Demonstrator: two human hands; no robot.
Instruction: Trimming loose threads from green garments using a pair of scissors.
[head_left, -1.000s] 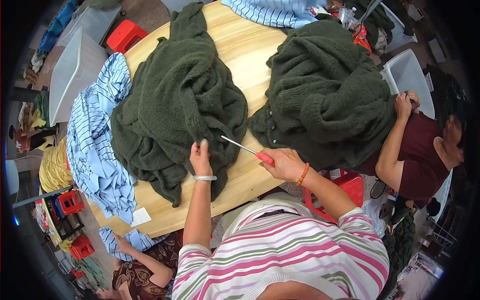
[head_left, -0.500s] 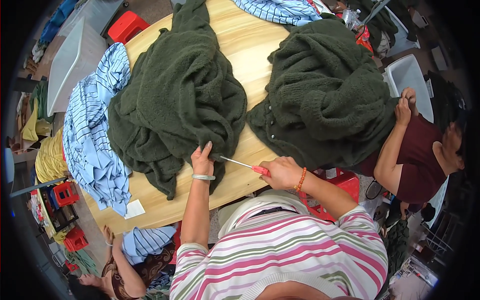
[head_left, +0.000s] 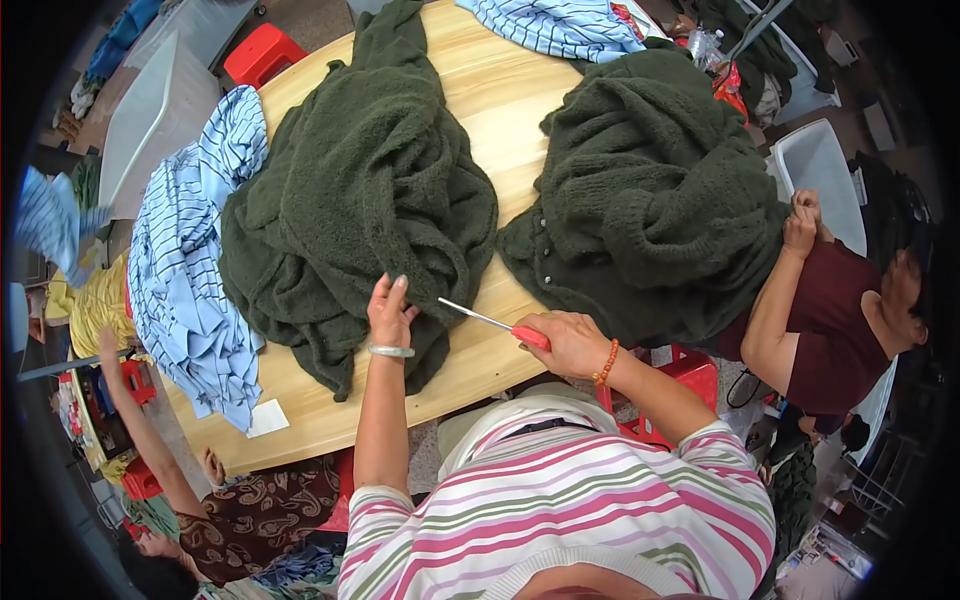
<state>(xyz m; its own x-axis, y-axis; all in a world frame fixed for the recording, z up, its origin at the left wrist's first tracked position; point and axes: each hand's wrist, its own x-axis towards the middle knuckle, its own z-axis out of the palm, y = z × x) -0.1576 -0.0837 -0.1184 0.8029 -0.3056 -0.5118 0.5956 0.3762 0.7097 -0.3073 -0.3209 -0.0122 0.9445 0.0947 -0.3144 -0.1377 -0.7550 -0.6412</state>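
A heap of dark green fuzzy knitwear [head_left: 370, 190] covers the middle left of the table. My left hand [head_left: 390, 315] is at its near edge, fingertips upward and slightly apart, with no cloth visibly pinched. In my right hand [head_left: 575, 345] is a screwdriver [head_left: 530, 337] with a red handle and a thin metal shaft. Its shaft points left toward the near right part of the heap, its tip close to the cloth. A second dark green knit heap [head_left: 650, 190] with small buttons lies to the right.
The wooden table [head_left: 490, 100] shows between the heaps. Blue striped cloth [head_left: 190, 270] hangs over its left edge, near a white paper slip [head_left: 267, 418]. At the right, a co-worker in maroon [head_left: 835, 320] handles the second heap. Another person [head_left: 260, 510] reaches out at lower left.
My left hand has loosened from the knit and shifted slightly left. The screwdriver has moved little. At lower left, the other person's arm has swung outward and striped cloth is in the air at far left.
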